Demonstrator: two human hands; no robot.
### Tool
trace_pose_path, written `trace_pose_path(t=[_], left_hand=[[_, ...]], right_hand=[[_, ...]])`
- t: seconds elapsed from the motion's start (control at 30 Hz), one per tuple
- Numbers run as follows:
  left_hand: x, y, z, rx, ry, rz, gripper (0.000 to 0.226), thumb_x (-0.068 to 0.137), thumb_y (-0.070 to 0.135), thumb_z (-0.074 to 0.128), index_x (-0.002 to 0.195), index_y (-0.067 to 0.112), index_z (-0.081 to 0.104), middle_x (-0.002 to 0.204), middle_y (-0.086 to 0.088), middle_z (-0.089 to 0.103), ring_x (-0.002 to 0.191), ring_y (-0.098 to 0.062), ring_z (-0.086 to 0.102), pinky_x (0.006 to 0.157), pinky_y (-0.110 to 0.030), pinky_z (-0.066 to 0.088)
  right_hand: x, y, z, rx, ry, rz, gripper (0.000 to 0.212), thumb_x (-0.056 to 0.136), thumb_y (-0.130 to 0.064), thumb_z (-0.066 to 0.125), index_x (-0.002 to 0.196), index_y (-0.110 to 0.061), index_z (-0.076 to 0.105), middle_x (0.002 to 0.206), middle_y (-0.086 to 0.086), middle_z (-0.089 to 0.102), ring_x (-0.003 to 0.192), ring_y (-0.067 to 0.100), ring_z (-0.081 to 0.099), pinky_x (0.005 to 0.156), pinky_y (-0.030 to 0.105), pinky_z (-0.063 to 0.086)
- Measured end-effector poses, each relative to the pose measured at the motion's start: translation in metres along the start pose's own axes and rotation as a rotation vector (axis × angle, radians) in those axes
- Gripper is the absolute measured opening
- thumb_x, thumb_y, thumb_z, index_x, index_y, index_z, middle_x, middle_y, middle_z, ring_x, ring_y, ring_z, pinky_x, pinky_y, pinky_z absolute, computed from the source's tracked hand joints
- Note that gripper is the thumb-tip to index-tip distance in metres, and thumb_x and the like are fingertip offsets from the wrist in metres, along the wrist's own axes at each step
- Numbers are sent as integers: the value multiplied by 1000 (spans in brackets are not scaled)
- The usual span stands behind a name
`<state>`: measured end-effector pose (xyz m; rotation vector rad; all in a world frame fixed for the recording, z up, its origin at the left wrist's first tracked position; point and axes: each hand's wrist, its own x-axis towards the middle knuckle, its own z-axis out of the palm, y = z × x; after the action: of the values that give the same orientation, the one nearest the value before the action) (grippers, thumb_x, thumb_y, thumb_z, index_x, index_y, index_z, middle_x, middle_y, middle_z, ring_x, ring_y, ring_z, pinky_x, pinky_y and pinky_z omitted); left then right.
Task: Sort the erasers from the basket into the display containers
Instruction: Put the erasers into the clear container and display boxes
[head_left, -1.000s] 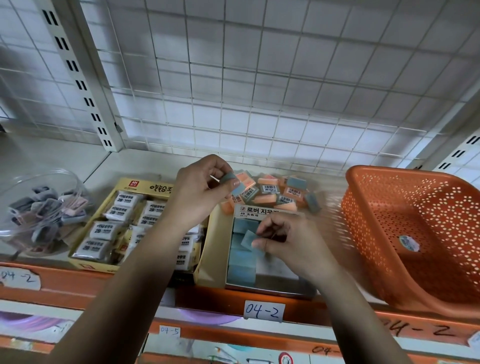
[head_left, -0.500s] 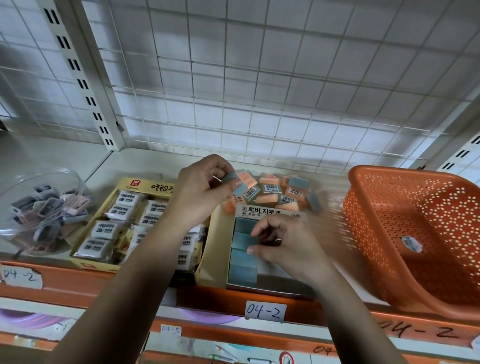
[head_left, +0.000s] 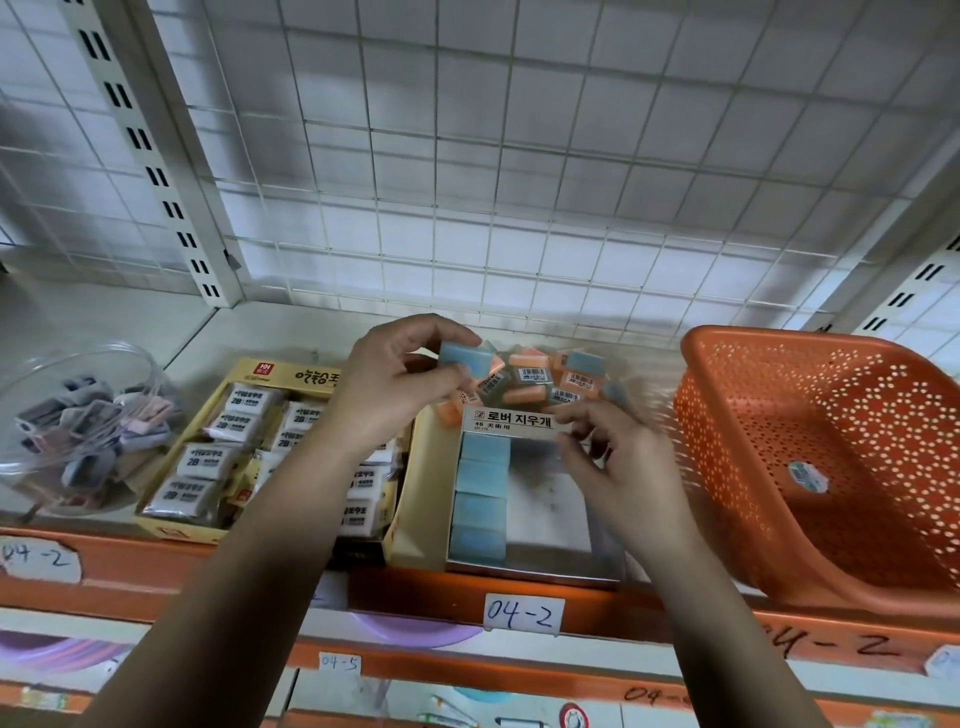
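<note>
My left hand (head_left: 400, 387) pinches a blue eraser (head_left: 465, 358) above the back left corner of the grey display box (head_left: 548, 506). A column of several blue erasers (head_left: 480, 499) lines the box's left side. Behind the box's white label lies a loose pile of orange and blue erasers (head_left: 540, 382). My right hand (head_left: 621, 467) hovers over the box's right side near the label, fingers loosely curved and holding nothing. The orange perforated basket (head_left: 769, 431) stands at the right with one small eraser (head_left: 808, 475) on its floor.
A yellow box (head_left: 275, 371) of white 2B erasers sits left of the display box. A clear bowl (head_left: 124, 358) of mixed grey and pink erasers stands at the far left. A wire grid wall backs the shelf; its orange front edge carries "04-2" labels (head_left: 523, 613).
My right hand let go of a blue eraser in the box's left column and moved right and up toward the label. The left hand kept its eraser and barely moved.
</note>
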<state>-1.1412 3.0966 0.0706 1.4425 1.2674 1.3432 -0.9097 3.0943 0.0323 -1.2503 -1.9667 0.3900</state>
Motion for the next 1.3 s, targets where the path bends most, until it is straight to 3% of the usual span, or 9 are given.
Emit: trace_pose_path(t=[0.07, 0.23, 0.37, 0.5, 0.6, 0.73, 1.0, 1.1, 1.3], left_hand=[[0, 3, 0, -17, -19, 5, 23, 77, -3, 74, 89, 17, 71, 83, -7, 73, 71, -25, 72, 71, -38, 60], [-3, 12, 0, -48, -111, -11, 29, 64, 7, 82, 85, 13, 64, 79, 2, 71, 73, -13, 64, 63, -19, 52], [-9, 17, 2, 32, -259, -6, 28, 63, 16, 79, 88, 10, 67, 84, 0, 73, 78, -14, 66, 73, -21, 53], [-15, 18, 1, 145, -392, -106, 36, 63, 22, 81, 98, 23, 73, 85, 2, 75, 80, -10, 67, 81, -22, 51], [-18, 18, 5, 311, -501, -123, 42, 64, 11, 87, 101, 24, 73, 85, 0, 71, 77, -9, 64, 77, -23, 52], [-23, 20, 16, 457, -620, -104, 28, 68, 4, 85, 91, 16, 75, 83, 2, 73, 77, -5, 68, 75, -20, 55], [-26, 13, 19, 794, -585, 98, 15, 71, 21, 85, 83, 24, 77, 77, 18, 61, 75, 2, 59, 67, -9, 40], [-26, 13, 19, 798, -595, 87, 14, 72, 22, 84, 81, 26, 75, 80, 16, 63, 76, 2, 60, 71, -19, 48], [-26, 12, 18, 796, -606, 48, 13, 75, 20, 82, 82, 27, 75, 77, 18, 67, 76, 5, 61, 67, -10, 43]], right_hand=[[-2, 9, 0, -21, 70, 3, 20, 83, -6, 71, 99, -18, 70, 88, -9, 64, 72, 3, 59, 66, 22, 52], [-8, 18, 1, 13, 146, 14, 17, 81, -3, 73, 95, -13, 72, 96, -4, 66, 77, 6, 61, 71, 12, 46], [-8, 22, 5, 32, 145, 31, 16, 82, -3, 72, 94, -13, 71, 95, -2, 65, 77, 7, 60, 71, 9, 44], [-9, 24, 6, 41, 133, 32, 17, 82, -2, 71, 95, -14, 71, 95, -1, 63, 83, 9, 60, 75, 13, 46], [-9, 27, 7, 42, 128, 28, 18, 81, -1, 72, 94, -12, 72, 96, 0, 63, 86, 11, 60, 78, 19, 48], [-8, 28, 8, 47, 128, 27, 20, 79, 0, 71, 93, -14, 72, 97, 0, 64, 89, 13, 61, 81, 21, 47], [-9, 29, 7, 59, 122, 21, 20, 80, 0, 71, 94, -14, 71, 97, -1, 63, 88, 10, 60, 80, 18, 46], [-8, 29, 8, 58, 123, 24, 19, 80, -1, 71, 93, -14, 71, 96, -1, 63, 87, 9, 59, 79, 15, 45], [-7, 30, 8, 70, 132, 18, 17, 79, 0, 72, 91, -12, 72, 93, -2, 62, 79, 11, 58, 75, 24, 47]])
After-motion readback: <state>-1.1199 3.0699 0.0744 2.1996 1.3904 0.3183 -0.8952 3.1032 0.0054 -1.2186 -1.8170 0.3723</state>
